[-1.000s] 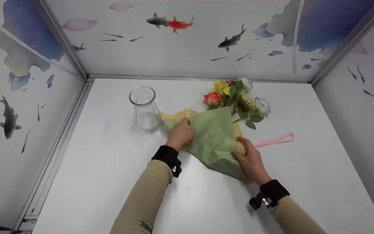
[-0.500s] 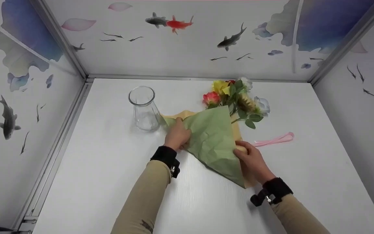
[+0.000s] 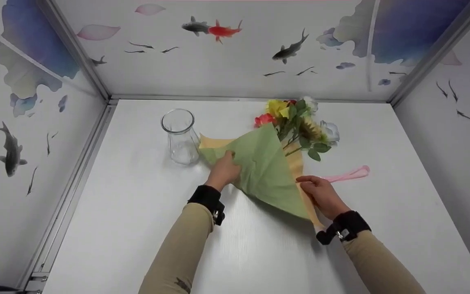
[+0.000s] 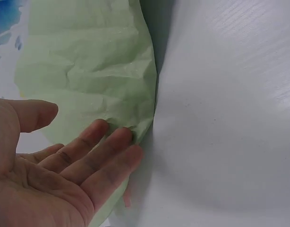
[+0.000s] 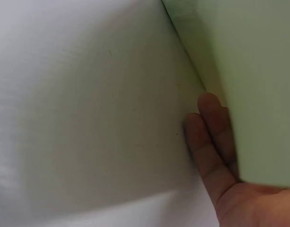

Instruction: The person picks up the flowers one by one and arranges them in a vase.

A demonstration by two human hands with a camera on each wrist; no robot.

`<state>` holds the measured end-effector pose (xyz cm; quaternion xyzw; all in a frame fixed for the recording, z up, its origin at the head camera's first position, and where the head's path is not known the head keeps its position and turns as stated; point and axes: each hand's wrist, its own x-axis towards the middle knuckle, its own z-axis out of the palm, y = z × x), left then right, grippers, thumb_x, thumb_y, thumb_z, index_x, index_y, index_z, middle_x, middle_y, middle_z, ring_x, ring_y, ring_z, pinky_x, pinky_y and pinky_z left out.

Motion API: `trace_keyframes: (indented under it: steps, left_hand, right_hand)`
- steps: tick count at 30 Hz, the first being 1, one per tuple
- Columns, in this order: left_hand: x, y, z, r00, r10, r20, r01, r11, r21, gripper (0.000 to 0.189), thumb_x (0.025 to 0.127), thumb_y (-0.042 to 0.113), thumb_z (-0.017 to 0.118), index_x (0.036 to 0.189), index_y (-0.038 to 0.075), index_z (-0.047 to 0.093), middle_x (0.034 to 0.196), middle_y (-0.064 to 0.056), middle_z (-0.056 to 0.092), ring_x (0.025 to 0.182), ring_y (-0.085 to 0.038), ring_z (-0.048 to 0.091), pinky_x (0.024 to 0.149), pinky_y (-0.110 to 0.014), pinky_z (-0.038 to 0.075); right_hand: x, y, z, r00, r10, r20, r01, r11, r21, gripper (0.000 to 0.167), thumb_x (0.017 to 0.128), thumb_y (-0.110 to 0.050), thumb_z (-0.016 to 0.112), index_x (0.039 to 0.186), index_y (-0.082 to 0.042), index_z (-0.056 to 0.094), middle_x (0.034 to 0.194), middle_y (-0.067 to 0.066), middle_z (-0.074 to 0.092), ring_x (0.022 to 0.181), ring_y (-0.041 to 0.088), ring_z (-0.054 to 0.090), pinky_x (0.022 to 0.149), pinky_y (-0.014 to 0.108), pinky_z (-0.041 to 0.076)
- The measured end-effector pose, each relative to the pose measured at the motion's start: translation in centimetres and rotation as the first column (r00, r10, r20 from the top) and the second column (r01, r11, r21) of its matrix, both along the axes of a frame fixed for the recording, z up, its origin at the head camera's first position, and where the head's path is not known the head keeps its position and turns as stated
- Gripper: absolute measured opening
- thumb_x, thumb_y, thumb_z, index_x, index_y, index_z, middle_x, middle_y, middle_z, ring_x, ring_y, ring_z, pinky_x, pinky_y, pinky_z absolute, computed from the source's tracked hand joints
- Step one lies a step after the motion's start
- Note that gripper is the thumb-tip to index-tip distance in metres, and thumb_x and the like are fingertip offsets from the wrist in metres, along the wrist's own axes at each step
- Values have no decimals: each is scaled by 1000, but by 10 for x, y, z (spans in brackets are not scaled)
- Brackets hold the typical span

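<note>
A sheet of wrapping paper (image 3: pixel 259 163), green on one face and tan on the other, lies over the stems of a bunch of flowers (image 3: pixel 309 128). Yellow, red and white blooms show past its upper edge. My left hand (image 3: pixel 223 169) rests against the paper's left part; in the left wrist view its fingertips (image 4: pixel 119 136) touch the green face, thumb apart. At the right edge my right hand (image 3: pixel 324 196) pinches the paper. Two of its fingers (image 5: pixel 208 156) show behind the sheet in the right wrist view; the thumb is hidden there.
A clear glass vase (image 3: pixel 184 149) stands upright just left of the paper. A folded pink ribbon (image 3: pixel 351 174) lies right of the flowers. Printed panels wall the white table (image 3: pixel 116 204) at the back and both sides.
The right hand has shifted slightly right, and the paper's lower right corner has risen off the table. The green upper corner has moved up and left, uncovering more stems. The left hand barely moves.
</note>
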<state>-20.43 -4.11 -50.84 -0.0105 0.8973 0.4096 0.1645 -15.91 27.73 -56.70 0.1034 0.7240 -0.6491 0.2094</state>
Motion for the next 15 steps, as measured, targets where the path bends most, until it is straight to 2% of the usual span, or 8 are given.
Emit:
trace_keyframes:
  steps: [1,3,5,8,9,10,12,15]
  left_hand:
    - [0,0,0,1000,-15,5,15,1000,12,59,99,15,50,155,3,37,141,-21,58,86,-23,54,80,-37,46]
    - [2,0,-1,999,-46,15,46,998,34,58,101,17,50,155,4,37,139,-20,60,81,-21,51,75,-35,43]
    - [3,1,-2,997,-78,27,77,996,55,57,102,19,51,156,6,36,137,-19,60,83,-19,52,75,-34,42]
    - [4,3,-4,990,-136,27,133,988,75,56,103,22,52,155,7,38,140,-18,58,102,-24,60,85,-38,47]
    - [4,4,-5,988,-156,23,154,985,73,56,103,23,53,155,6,38,141,-19,57,110,-27,60,91,-40,47]
    - [4,5,-6,984,-175,21,174,982,70,56,103,23,53,155,6,39,143,-20,56,118,-29,58,96,-42,47]
    - [4,7,-7,977,-212,21,211,976,59,56,103,23,53,155,6,40,147,-20,53,131,-32,54,104,-45,44]
    - [5,9,-9,966,-258,28,257,966,41,56,103,22,53,155,6,39,152,-20,49,137,-33,50,110,-47,41]
  right_hand:
    - [0,0,-1,1000,-13,2,13,1000,-6,38,107,-17,53,140,0,54,107,1,69,84,11,66,73,25,57]
    - [1,0,-3,999,-52,-9,52,998,-23,38,107,-15,51,141,2,53,91,-3,63,75,8,59,69,22,53]
    - [2,0,-5,995,-94,-28,92,995,-40,40,108,-15,51,143,3,51,87,-6,60,74,6,56,69,21,51]
    - [4,2,-5,986,-154,-58,152,988,-33,41,108,-16,51,144,2,51,88,-5,57,77,7,53,71,21,48]
    - [4,4,-5,985,-158,-70,158,987,0,41,108,-18,51,145,1,51,92,-4,57,80,9,54,73,21,48]
    - [5,5,-5,983,-160,-84,165,985,47,41,108,-20,50,145,-1,52,102,-2,61,89,11,56,78,22,48]
    - [6,9,-3,981,-155,-119,172,974,146,41,109,-22,49,145,-3,53,118,9,64,104,17,59,86,26,46]
    - [8,13,-3,974,-144,-173,187,946,263,43,109,-24,47,146,-3,53,143,21,56,127,30,55,99,33,43]
